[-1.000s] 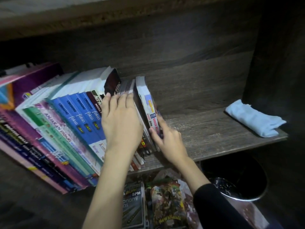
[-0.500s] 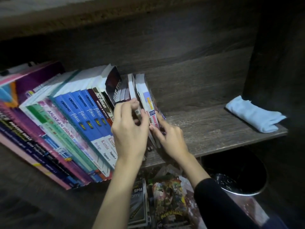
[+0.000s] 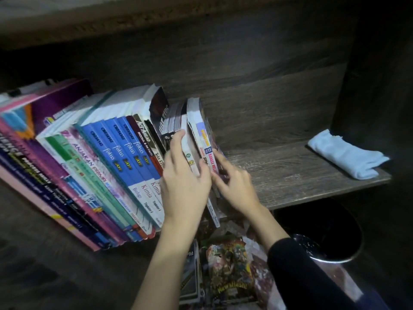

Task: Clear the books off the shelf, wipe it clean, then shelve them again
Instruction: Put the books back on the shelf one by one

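Shelf [image 3: 279,175]: one wooden board, dark wood grain, seen from above and in front. We note it as the carrier of all the task items.

Row of books [image 3: 73,166]: one row, spines out, filling the left part of the shelf, with the right part bare. We cannot give a total count because the far-left spines are blurred. Within the row we count four blue books [image 3: 125,157], side by side, each marked "fokus".

Bin [image 3: 324,258]: one, round, black with a shiny rim. It stands below the right part of the shelf. Its inside is dark, so we cannot tell the contents.

Pile [image 3: 192,274]: one loose heap below the shelf edge, just left of the bin. We make out two items for certain, a book marked "SPM" and one bright comic [image 3: 230,276]. The rest is unclear.

Cloth [image 3: 346,159]: one, pale blue, folded. It lies on the far right end of the shelf, well apart from the books.

Hands: two, both at the right end of the row.
- Left hand [image 3: 185,184]: its fingers [image 3: 177,139] lie on the thin spines and the thumb sits on the other side of one white-spined book [image 3: 185,144], pinching it.
- Right hand [image 3: 234,189], black sleeve on the forearm: its fingers [image 3: 220,157] are curled on the spine and right cover of the end book [image 3: 204,142], gripping it.

The end book is the last in the row and is marked "BAHASA". It touches the white-spined book on its left, and its lower corner juts past the front edge of the shelf.
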The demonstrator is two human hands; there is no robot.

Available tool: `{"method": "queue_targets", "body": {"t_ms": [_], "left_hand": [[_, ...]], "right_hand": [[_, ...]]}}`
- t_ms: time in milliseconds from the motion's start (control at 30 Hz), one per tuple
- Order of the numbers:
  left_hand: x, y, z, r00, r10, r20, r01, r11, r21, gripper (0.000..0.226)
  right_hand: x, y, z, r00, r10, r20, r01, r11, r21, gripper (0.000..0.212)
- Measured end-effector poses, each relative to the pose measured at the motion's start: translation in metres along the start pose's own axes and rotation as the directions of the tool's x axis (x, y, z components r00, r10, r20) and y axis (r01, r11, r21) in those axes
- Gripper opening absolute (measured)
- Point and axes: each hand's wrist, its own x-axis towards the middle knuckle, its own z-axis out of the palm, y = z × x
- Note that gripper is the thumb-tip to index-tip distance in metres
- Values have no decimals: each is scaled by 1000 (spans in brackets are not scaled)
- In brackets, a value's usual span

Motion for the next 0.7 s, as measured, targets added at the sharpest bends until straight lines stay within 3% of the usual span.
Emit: {"method": "queue_targets", "body": {"t_ms": [167, 700], "left_hand": [[1, 4, -6, 986, -92, 140, 97, 995, -24, 66], [8, 27, -64, 961, -136, 240, 157, 985, -72, 55]], "right_hand": [[-8, 14, -5, 954, 146, 263, -157, 987, 23, 71], [0, 6, -3, 883, 223, 414, -189, 974, -121, 72]]}}
